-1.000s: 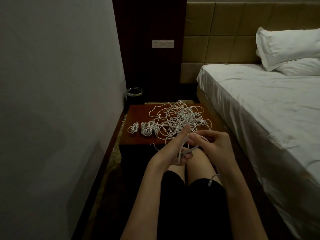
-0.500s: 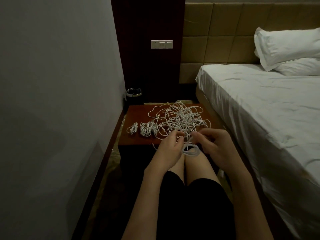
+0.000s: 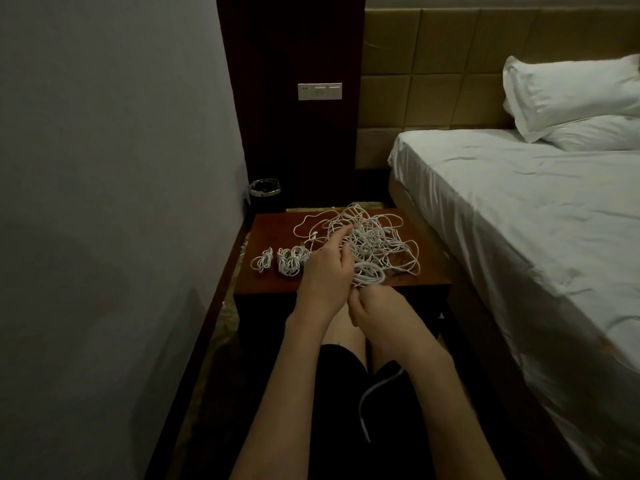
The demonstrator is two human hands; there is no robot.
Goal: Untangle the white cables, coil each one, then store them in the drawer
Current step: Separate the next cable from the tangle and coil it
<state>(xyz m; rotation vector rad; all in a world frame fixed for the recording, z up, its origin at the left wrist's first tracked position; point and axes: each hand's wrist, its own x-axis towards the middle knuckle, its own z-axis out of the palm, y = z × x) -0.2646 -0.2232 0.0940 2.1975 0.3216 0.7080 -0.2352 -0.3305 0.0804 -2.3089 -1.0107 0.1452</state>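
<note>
Head view: largest is the one bed (image 3: 519, 216) along my right side, white sheet over it, with two white pillows (image 3: 571, 95) stacked against the tan padded headboard (image 3: 433, 81). In front of my knees stands one dark wooden nightstand (image 3: 270, 226), and on its top lies one big tangle of white cables (image 3: 374, 233); how many cables are in it I cannot count, the loops cross too much. To the left of the tangle, near the front edge, lie two finished bundles, the coiled cables (image 3: 282, 260), just beside each other; the right one may be more than one coil, I cannot tell. My left hand (image 3: 327, 271) reaches over the tangle's near left part, its fingers loosely curved among the strands; whether they pinch one I cannot tell. My right hand (image 3: 377, 311) sits at the front edge of the top, fingers curled round the base of one small cable loop (image 3: 369, 275). One loose cable end (image 3: 375, 389) trails across my dark shorts. Behind the nightstand stands one small bin (image 3: 265, 188), and one switch plate (image 3: 319, 91) is on the dark panel.
</note>
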